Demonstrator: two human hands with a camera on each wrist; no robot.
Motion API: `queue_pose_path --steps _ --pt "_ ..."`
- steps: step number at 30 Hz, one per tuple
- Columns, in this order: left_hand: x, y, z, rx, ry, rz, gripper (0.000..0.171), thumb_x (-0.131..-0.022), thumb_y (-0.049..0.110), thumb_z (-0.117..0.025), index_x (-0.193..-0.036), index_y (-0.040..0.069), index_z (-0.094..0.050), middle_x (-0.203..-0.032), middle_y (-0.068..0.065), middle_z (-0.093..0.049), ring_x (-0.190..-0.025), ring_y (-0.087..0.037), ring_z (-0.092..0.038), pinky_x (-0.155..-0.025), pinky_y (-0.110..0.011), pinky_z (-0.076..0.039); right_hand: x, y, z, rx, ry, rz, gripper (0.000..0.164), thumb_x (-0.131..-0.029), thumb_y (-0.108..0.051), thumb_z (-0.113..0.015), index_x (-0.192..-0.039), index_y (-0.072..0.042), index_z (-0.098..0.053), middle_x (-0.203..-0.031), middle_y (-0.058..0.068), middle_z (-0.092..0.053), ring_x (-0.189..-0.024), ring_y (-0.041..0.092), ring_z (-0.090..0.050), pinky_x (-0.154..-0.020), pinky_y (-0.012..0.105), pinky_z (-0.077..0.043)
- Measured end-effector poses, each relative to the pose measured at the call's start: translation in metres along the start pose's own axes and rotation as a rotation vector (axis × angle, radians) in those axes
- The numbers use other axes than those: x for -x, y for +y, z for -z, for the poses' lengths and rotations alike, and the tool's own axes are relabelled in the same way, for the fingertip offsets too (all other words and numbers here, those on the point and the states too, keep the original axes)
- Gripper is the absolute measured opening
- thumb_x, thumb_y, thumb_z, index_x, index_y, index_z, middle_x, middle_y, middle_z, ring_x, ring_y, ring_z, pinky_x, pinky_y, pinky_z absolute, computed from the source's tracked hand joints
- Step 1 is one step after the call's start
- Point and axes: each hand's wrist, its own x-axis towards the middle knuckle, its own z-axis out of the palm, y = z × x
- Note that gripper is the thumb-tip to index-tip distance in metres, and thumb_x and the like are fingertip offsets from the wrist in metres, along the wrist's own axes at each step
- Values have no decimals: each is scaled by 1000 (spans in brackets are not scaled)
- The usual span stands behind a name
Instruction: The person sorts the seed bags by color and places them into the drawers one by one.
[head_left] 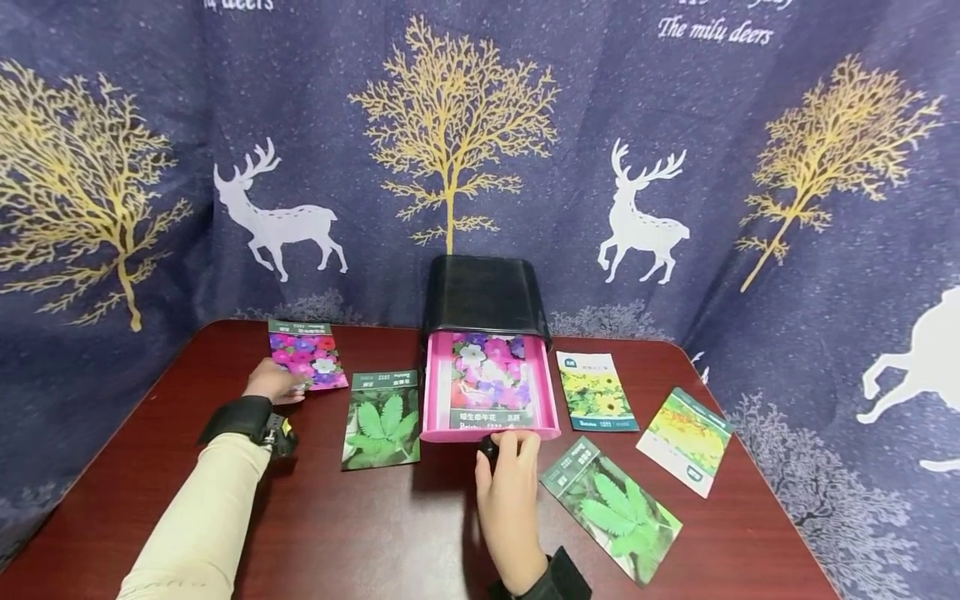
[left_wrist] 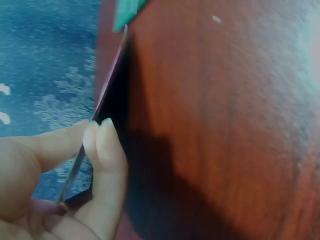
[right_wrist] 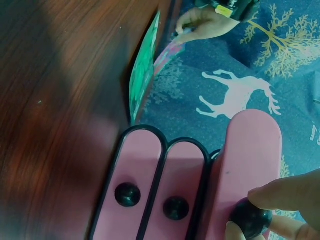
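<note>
At the left of the table, my left hand (head_left: 272, 383) pinches the near edge of a flower seed packet (head_left: 309, 350) printed with pink, purple and red blooms. The left wrist view shows that packet (left_wrist: 111, 75) edge-on between thumb and fingers, tilted above the wood. My right hand (head_left: 512, 504) grips the round black knob (right_wrist: 251, 218) of the pink top drawer (head_left: 553, 392), which stands pulled out of the black cabinet (head_left: 486, 292). Another flower packet (head_left: 491, 379) lies inside this drawer. Two lower pink drawers (right_wrist: 142, 160) with black knobs are closed.
Left of the drawer lies a green-leaf packet (head_left: 382, 423). On the right are a yellow-flower packet (head_left: 597, 392), an orange-and-yellow packet (head_left: 686, 437) and another green-leaf packet (head_left: 618, 508). A dark blue deer-print cloth (head_left: 510, 192) hangs behind the brown table (head_left: 360, 533).
</note>
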Motion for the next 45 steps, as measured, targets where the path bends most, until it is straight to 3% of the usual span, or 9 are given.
queue_pose_path --steps 6,11,19,25,31,35,39,45 --pt "20 11 3 129 -53 -135 45 -90 -2 -43 -125 -24 -25 -71 0 -57 -56 -5 -64 -61 -25 -57 1 1 1 -4 -6 -4 23 -79 -4 -70 -95 -4 -54 -96 11 -42 -85 22 -55 -72 35 -48" --pt "42 21 9 97 -36 -256 34 -91 -1 -39 -118 -19 -32 -73 3 -57 -56 -6 -64 -63 -28 -57 2 0 1 -3 -34 -22 22 -80 -5 -70 -95 -5 -53 -96 10 -42 -86 22 -55 -73 35 -48" --pt "71 54 4 48 -10 -406 36 -93 4 -34 -124 -17 -32 -74 4 -57 -52 -5 -61 -58 -29 -57 0 0 1 15 -27 -24 22 -81 -7 -69 -96 -5 -53 -96 9 -42 -87 21 -53 -74 35 -48" --pt "95 74 -9 -56 19 -444 44 -97 13 -34 -132 -13 -27 -89 -17 -54 -54 -9 -61 -59 -34 -57 -1 -1 0 27 -19 -10 21 -81 -6 -69 -95 -4 -53 -95 10 -42 -88 22 -51 -75 36 -48" --pt "115 86 -22 -40 -19 -444 46 -95 11 -31 -135 -10 -22 -113 -27 -46 -57 -13 -61 -60 -33 -57 -2 0 3 50 -26 -2 22 -81 -7 -69 -96 -4 -53 -94 10 -42 -87 22 -51 -74 36 -47" --pt "126 90 -25 -28 -30 -455 46 -95 10 -30 -137 -8 -21 -112 -26 -47 -58 -14 -61 -60 -31 -57 -2 0 6 61 -28 12 23 -80 -7 -70 -96 -4 -53 -94 11 -43 -87 23 -52 -73 37 -49" --pt "138 94 -25 11 -56 -464 47 -96 11 -31 -139 -5 -19 -108 -15 -51 -60 -13 -59 -62 -31 -56 -4 1 8 41 -61 -7 24 -81 -9 -71 -98 -5 -54 -97 11 -44 -89 23 -53 -75 37 -49" --pt "156 98 -35 114 -198 -496 38 -94 6 -33 -131 -2 -28 -91 1 -57 -61 -13 -57 -60 -31 -54 -5 1 13 -6 -118 -48 24 -82 -9 -69 -102 -6 -56 -101 10 -45 -95 21 -54 -79 36 -50"
